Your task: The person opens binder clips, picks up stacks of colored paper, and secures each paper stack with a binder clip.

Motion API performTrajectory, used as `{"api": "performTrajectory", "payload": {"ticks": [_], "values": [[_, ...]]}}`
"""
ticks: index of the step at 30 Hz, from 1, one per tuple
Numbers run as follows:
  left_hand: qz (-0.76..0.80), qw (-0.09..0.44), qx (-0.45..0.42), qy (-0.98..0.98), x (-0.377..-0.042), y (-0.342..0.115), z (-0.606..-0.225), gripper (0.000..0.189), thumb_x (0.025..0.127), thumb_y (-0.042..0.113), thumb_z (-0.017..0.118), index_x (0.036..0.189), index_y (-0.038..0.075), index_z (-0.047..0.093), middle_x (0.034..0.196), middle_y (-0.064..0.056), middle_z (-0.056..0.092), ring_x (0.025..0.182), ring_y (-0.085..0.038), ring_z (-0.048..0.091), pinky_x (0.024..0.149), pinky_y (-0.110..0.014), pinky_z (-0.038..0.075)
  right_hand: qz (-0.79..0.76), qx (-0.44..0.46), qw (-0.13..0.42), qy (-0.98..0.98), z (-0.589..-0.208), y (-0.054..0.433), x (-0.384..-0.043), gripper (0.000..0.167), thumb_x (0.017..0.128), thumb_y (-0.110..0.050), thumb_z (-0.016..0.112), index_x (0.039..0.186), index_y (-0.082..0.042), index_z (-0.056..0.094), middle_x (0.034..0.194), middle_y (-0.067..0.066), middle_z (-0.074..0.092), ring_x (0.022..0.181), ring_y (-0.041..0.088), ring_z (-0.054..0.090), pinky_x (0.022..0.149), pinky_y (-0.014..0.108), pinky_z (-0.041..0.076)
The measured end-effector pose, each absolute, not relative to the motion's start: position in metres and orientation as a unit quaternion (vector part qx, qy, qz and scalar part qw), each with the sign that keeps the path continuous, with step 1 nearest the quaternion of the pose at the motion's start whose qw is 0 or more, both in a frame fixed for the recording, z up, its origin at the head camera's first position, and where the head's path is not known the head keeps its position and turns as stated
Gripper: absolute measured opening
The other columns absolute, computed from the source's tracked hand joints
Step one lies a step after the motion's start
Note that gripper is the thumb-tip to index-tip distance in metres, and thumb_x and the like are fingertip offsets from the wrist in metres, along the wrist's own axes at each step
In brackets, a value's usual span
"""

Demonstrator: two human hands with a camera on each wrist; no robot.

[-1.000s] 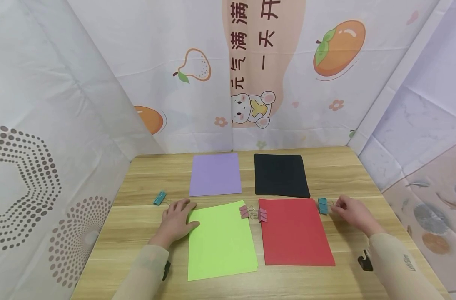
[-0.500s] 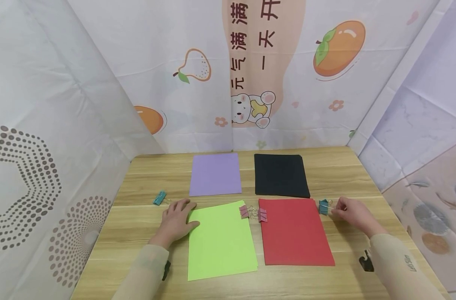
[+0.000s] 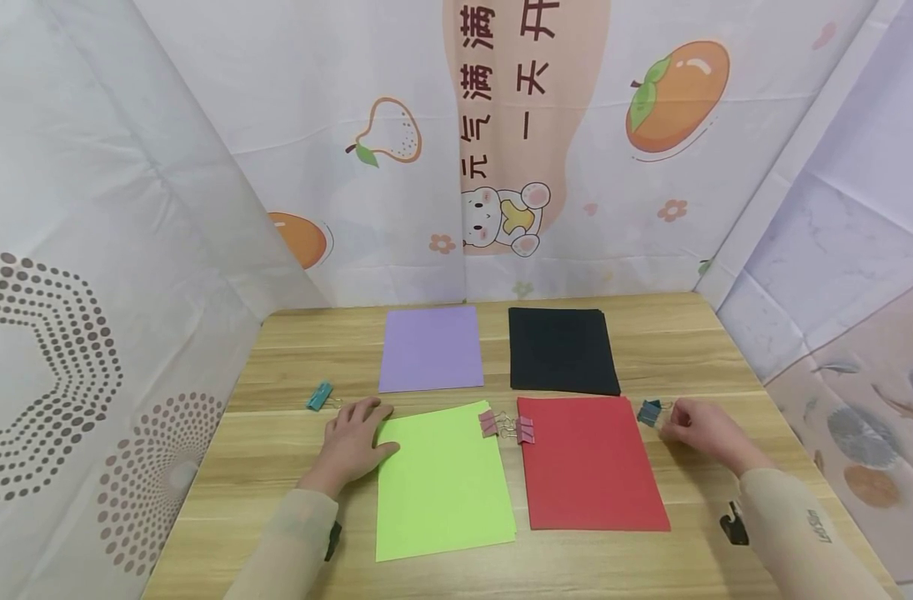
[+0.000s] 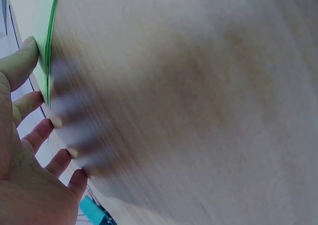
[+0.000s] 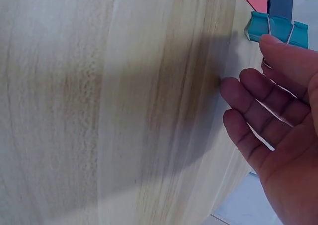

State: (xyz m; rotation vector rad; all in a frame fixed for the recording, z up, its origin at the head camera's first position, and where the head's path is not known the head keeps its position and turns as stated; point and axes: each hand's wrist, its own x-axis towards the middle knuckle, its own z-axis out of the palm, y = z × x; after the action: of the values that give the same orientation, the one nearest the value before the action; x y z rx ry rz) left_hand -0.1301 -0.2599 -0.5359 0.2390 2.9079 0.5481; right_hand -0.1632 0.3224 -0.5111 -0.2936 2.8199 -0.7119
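My right hand [image 3: 704,429] pinches the wire handles of a teal binder clip [image 3: 649,413] between thumb and forefinger. The clip is tilted, just right of the upper right corner of a red paper stack [image 3: 594,467]; the right wrist view shows its teal body [image 5: 257,26] beyond the thumb tip. My left hand [image 3: 354,437] rests along the left edge of a lime-green paper stack [image 3: 444,492], fingers spread, thumb over the paper. Another teal binder clip [image 3: 319,396] lies on the table beyond the left fingers. Pink binder clips grip the facing edges, one [image 3: 489,423] on green, one [image 3: 526,430] on red.
Behind the green stack lies purple paper [image 3: 431,350], and behind the red a black paper stack [image 3: 564,350]. The wooden table [image 3: 336,342] ends at a patterned curtain [image 3: 396,225] at the back, with more cloth along both sides.
The teal clip in my right hand has turned and tilted, and its body looks darker. The right fingers have shifted slightly with it. My left hand stays where it was.
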Motion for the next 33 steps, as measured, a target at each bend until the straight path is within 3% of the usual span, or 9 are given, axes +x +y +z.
{"api": "performTrajectory", "payload": {"ticks": [12, 33], "values": [[0.182, 0.080, 0.083, 0.977, -0.1287, -0.2599, -0.5370, 0.066, 0.095, 0.040, 0.072, 0.152, 0.017, 0.048, 0.159, -0.012, 0.036, 0.146, -0.044, 0.027, 0.109, -0.070, 0.025, -0.248, -0.107, 0.118, 0.955, -0.5124, 0.3225, -0.1614, 0.024, 0.089, -0.021, 0.078, 0.081, -0.012, 0.058, 0.076, -0.003, 0.055, 0.073, 0.015, 0.049, 0.063, 0.029, 0.041], [0.186, 0.076, 0.084, 0.976, -0.1291, -0.2602, -0.5390, 0.065, 0.095, 0.040, 0.072, 0.151, 0.017, 0.048, 0.159, -0.013, 0.036, 0.146, -0.044, 0.027, 0.110, -0.071, 0.024, -0.265, -0.099, 0.109, 0.953, -0.5112, 0.3242, -0.1598, 0.032, 0.086, -0.019, 0.081, 0.098, -0.001, 0.057, 0.087, 0.005, 0.060, 0.080, 0.019, 0.054, 0.067, 0.032, 0.047]]}}
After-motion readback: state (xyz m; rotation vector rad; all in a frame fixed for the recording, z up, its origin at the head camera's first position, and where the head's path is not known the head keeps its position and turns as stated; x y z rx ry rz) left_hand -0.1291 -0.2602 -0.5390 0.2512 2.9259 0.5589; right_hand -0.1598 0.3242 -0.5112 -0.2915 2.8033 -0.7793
